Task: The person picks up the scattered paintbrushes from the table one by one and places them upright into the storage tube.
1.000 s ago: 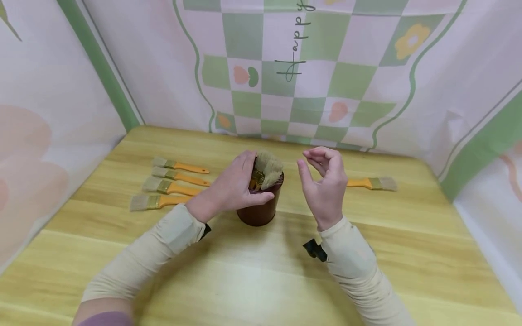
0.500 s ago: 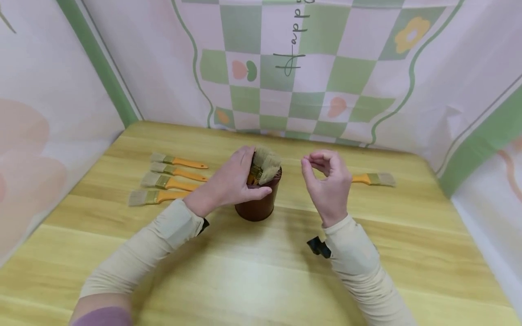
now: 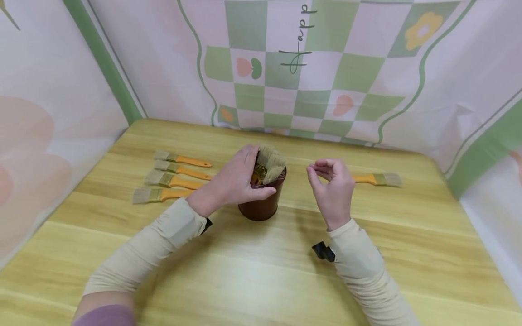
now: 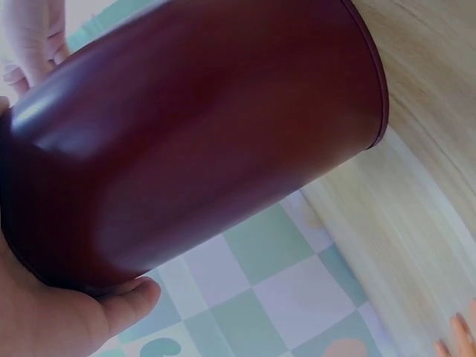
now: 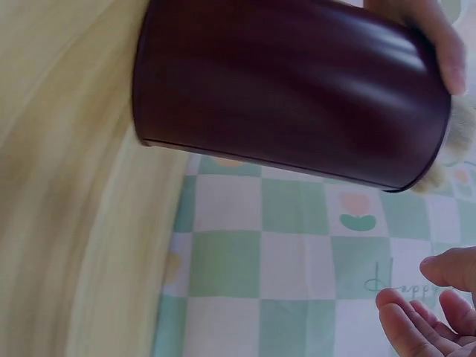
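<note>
A dark red-brown cylindrical brush holder stands upright on the wooden table, with paintbrushes in it, bristles up. My left hand grips its upper part, thumb across the near side and fingers round the far side. In the left wrist view the thumb presses the smooth wall near the rim. To the right of the holder, my right hand hovers with fingers bent and holds nothing. The right wrist view shows a gap between its thumb and fingertips. Behind this hand lies a paintbrush, its handle end hidden.
Several paintbrushes with orange handles lie in a row left of the holder, bristles to the left. The left forearm overlaps the nearest one. A patterned curtain hangs behind the table's back edge, with more cloth at both sides.
My right hand has drawn a little to the right, away from the holder, and its thumb and fingertips have come closer together. The left hand keeps its grip on the brush holder.
</note>
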Tool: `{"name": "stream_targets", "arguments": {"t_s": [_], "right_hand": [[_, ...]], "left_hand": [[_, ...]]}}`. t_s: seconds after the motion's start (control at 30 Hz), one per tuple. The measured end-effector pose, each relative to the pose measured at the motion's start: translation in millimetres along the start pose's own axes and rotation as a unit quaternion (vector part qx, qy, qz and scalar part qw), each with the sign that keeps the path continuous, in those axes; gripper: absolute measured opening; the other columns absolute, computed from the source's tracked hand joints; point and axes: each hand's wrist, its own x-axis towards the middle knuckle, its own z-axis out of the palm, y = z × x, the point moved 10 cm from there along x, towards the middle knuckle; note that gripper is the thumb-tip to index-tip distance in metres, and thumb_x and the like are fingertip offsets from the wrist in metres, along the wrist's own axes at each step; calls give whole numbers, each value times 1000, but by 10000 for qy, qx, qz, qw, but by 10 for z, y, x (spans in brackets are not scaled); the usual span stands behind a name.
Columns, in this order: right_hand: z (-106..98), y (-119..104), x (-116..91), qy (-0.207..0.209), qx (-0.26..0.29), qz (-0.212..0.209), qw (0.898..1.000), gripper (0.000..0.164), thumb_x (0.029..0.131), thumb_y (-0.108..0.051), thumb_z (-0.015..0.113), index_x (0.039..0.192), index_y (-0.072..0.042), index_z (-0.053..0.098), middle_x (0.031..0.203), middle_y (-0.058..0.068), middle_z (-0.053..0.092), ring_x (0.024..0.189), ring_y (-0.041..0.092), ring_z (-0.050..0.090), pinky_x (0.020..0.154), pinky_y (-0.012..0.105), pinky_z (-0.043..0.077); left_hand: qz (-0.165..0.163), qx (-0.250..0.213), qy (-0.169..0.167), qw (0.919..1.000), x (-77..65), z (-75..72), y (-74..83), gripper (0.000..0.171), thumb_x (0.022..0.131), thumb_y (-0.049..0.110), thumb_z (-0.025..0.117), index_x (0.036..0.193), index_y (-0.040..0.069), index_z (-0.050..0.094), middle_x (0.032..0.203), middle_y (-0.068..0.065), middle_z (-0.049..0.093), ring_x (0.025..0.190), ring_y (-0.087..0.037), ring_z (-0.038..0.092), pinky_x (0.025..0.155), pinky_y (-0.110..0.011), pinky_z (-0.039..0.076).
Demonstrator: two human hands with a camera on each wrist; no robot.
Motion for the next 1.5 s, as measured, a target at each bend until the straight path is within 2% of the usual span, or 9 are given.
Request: {"name": "stream_targets", "arguments": {"t_s": [0.1, 0.17, 0.57, 0.8, 1.0, 1.13, 1.27, 1.4, 1.5], "right_hand": [[14, 52, -11, -40, -170, 21, 9998, 19, 83, 6, 68, 95, 16, 57, 92, 26, 65, 82, 33, 68, 78, 4, 48], [11, 89, -6, 1, -195, 58, 9998, 19, 83, 6, 67, 95, 16, 57, 91, 27, 64, 82, 36, 68, 78, 3, 48], [109, 304, -102, -173, -410, 548, 9975, 23, 82, 4, 69, 99, 14, 56, 96, 26, 63, 85, 36, 70, 76, -2, 44], [126, 288, -123, -386, -634, 505, 9960, 25, 83, 0, 71, 100, 12, 57, 96, 25, 63, 84, 35, 71, 77, 27, 55], [86, 364, -162, -265, -344, 659, 9969, 26, 84, -3, 71, 98, 13, 57, 94, 26, 63, 83, 36, 70, 74, 1, 47], [79, 388, -155, -241, -295, 637, 9972, 28, 84, -6, 71, 99, 13, 57, 94, 26, 64, 83, 36, 69, 74, -2, 43], [45, 468, -145, -152, -432, 803, 9957, 29, 84, -8, 72, 99, 12, 58, 93, 25, 64, 78, 14, 68, 72, -2, 43], [-17, 548, -141, -9, -537, 936, 9942, 29, 84, -9, 72, 99, 12, 58, 93, 25, 65, 75, -18, 52, 70, -2, 42], [-51, 603, -133, 62, -525, 1016, 9934, 30, 84, -9, 72, 100, 12, 57, 94, 25, 64, 73, -25, 47, 70, -3, 42]], "left_hand": [[11, 7, 5, 10000, -1, 5, -1, 104, 82, 58, 61, 148, -10, 18, 151, -26, 29, 141, -34, 31, 118, -43, 29], [17, -8, 21, 10000, -1, -1, 0, 104, 82, 58, 61, 148, -10, 18, 152, -27, 27, 142, -35, 30, 118, -43, 28], [-55, -231, -13, 9997, -15, -1, -20, 105, 81, 56, 64, 149, -7, 15, 154, -26, 23, 144, -35, 26, 118, -45, 28], [-64, -264, 62, 9996, -18, -14, -19, 104, 81, 54, 65, 149, -7, 16, 153, -25, 25, 142, -35, 29, 117, -45, 29], [119, -186, 192, 9996, -7, -36, 24, 102, 80, 55, 65, 147, -7, 20, 149, -24, 32, 136, -34, 36, 114, -44, 34], [272, -198, 337, 9989, -4, -50, 36, 98, 80, 54, 66, 146, -5, 23, 144, -21, 37, 130, -31, 41, 111, -43, 37], [302, -216, 376, 9986, -3, -46, 30, 97, 79, 53, 67, 146, -4, 24, 143, -20, 38, 129, -31, 42, 111, -43, 38], [167, -233, 257, 9993, -13, -22, 9, 101, 80, 53, 66, 147, -7, 21, 148, -23, 33, 136, -34, 37, 114, -45, 34], [80, -243, 200, 9995, -20, -14, -4, 102, 80, 54, 66, 147, -8, 19, 150, -24, 31, 138, -35, 34, 115, -45, 32]]}}
